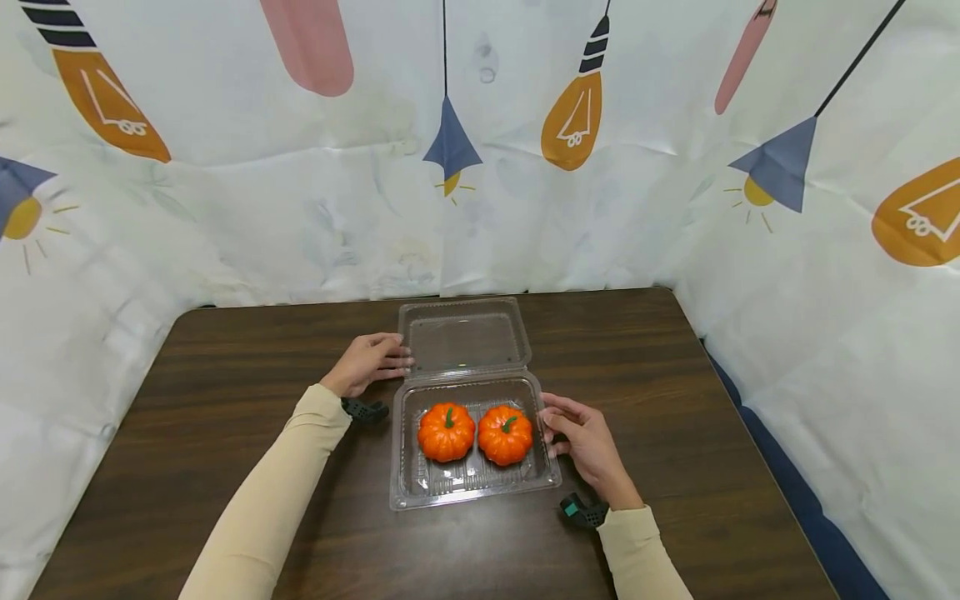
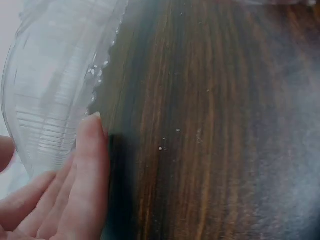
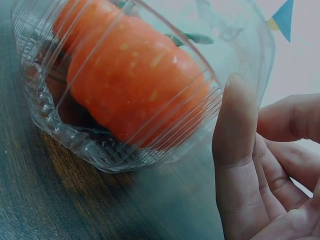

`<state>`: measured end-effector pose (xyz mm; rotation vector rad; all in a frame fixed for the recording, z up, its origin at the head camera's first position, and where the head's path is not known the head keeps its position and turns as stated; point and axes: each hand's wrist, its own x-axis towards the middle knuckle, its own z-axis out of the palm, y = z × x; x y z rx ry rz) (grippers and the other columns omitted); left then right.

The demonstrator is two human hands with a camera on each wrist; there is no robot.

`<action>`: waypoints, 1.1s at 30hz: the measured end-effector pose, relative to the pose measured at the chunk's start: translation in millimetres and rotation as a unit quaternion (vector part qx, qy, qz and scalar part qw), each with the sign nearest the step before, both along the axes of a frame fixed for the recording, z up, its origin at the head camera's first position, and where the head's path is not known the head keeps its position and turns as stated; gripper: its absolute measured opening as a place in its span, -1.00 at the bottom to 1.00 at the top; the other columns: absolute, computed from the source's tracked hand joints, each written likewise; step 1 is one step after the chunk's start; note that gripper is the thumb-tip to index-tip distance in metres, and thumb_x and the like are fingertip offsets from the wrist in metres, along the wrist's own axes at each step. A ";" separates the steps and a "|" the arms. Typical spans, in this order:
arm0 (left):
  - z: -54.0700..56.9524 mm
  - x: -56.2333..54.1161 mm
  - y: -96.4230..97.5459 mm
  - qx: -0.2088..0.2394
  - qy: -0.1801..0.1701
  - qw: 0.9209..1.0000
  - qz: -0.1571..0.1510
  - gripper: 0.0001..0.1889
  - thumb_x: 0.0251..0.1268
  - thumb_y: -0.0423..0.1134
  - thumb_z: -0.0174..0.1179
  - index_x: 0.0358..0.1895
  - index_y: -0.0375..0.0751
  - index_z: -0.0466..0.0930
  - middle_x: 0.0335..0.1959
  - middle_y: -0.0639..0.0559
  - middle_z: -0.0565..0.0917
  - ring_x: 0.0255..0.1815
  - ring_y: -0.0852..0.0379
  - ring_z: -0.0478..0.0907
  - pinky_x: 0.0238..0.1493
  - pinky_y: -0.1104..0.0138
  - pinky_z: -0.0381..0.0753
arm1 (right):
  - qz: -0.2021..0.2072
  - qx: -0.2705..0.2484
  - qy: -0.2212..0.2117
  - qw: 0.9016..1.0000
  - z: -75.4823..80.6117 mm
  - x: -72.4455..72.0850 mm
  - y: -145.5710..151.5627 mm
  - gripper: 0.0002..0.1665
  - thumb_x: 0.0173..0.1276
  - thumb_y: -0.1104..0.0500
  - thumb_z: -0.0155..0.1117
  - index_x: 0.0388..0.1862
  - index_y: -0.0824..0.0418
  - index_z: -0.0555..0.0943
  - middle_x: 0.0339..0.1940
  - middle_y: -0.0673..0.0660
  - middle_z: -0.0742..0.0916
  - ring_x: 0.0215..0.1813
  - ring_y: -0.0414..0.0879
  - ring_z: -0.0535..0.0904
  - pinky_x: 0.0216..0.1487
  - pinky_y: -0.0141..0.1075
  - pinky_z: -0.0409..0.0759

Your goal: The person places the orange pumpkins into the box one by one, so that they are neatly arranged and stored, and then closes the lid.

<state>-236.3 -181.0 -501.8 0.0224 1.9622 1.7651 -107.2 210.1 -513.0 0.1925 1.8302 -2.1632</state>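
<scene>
A hinged clear plastic clamshell container (image 1: 476, 482) lies unfolded on the table, its lid (image 1: 465, 333) laid back behind the base. Side by side in the base sit two orange pumpkins, the left pumpkin (image 1: 446, 433) and the right pumpkin (image 1: 506, 436), both with green stems. My left hand (image 1: 369, 362) touches the lid's left edge with its fingers fairly straight; the left wrist view has a fingertip against the ridged plastic side. My right hand (image 1: 588, 442) holds the base's right rim with bent fingers. In the right wrist view one pumpkin (image 3: 135, 75) shows through the wall.
The dark wood-grain table (image 1: 262, 358) reaches out around the container on all sides. A white cloth (image 1: 315, 217) printed with lamps and bulbs hangs behind and along both sides. Dark blue material (image 1: 795, 492) shows below the table's right edge.
</scene>
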 end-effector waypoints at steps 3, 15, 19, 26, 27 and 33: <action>-0.1 -1.6 -3.1 0.012 -0.011 1.000 -0.001 -0.36 0.74 -0.08 -0.14 0.63 -0.41 0.02 0.48 -0.54 0.35 0.02 0.33 0.73 0.18 0.31 0.74 | 0.001 0.000 -0.001 1.000 -1.1 0.0 -1.4 -0.41 0.53 0.22 0.27 0.46 0.40 0.45 -0.26 -0.10 0.79 -0.41 -0.19 0.58 -0.48 -0.41 0.69; 10.7 -0.2 -4.5 0.020 -0.019 1.000 -0.001 -0.37 0.72 -0.07 -0.10 0.60 -0.43 0.10 0.47 -0.52 0.38 0.01 0.31 0.75 0.16 0.31 0.74 | 0.001 0.007 0.005 1.000 -0.4 0.5 -2.5 -0.42 0.53 0.22 0.27 0.44 0.40 0.47 -0.26 -0.09 0.78 -0.41 -0.20 0.57 -0.48 -0.42 0.69; 15.0 -0.3 -3.4 0.016 -0.015 1.000 -0.002 -0.39 0.72 -0.09 -0.09 0.57 -0.47 0.16 0.44 -0.51 0.42 -0.02 0.30 0.77 0.14 0.31 0.75 | -0.001 0.007 0.006 1.000 -0.8 1.4 -2.5 -0.43 0.52 0.22 0.28 0.44 0.40 0.47 -0.26 -0.08 0.77 -0.42 -0.19 0.58 -0.49 -0.42 0.69; 24.0 0.4 -2.5 0.025 -0.014 0.999 0.013 -0.42 0.72 -0.14 -0.08 0.56 -0.46 0.19 0.45 -0.50 0.43 -0.05 0.29 0.78 0.08 0.32 0.77 | -0.004 0.001 0.007 1.000 -2.5 1.2 -2.4 -0.44 0.53 0.24 0.27 0.43 0.41 0.47 -0.27 -0.08 0.77 -0.42 -0.20 0.58 -0.50 -0.41 0.68; 25.1 0.4 -2.6 0.025 -0.012 1.000 0.013 -0.42 0.72 -0.14 -0.08 0.57 -0.46 0.19 0.44 -0.50 0.44 -0.05 0.29 0.77 0.09 0.32 0.77 | -0.004 0.001 0.007 1.000 -2.5 1.2 -2.4 -0.44 0.53 0.24 0.27 0.43 0.41 0.47 -0.27 -0.08 0.77 -0.42 -0.20 0.58 -0.51 -0.41 0.68; 31.3 0.6 -2.5 0.018 0.005 1.000 0.024 -0.45 0.68 -0.22 -0.03 0.55 -0.45 0.21 0.39 -0.47 0.49 -0.02 0.26 0.76 0.11 0.28 0.77 | -0.003 0.000 0.006 1.000 -0.9 1.1 -2.3 -0.43 0.52 0.23 0.28 0.43 0.41 0.47 -0.27 -0.08 0.78 -0.42 -0.20 0.58 -0.51 -0.42 0.67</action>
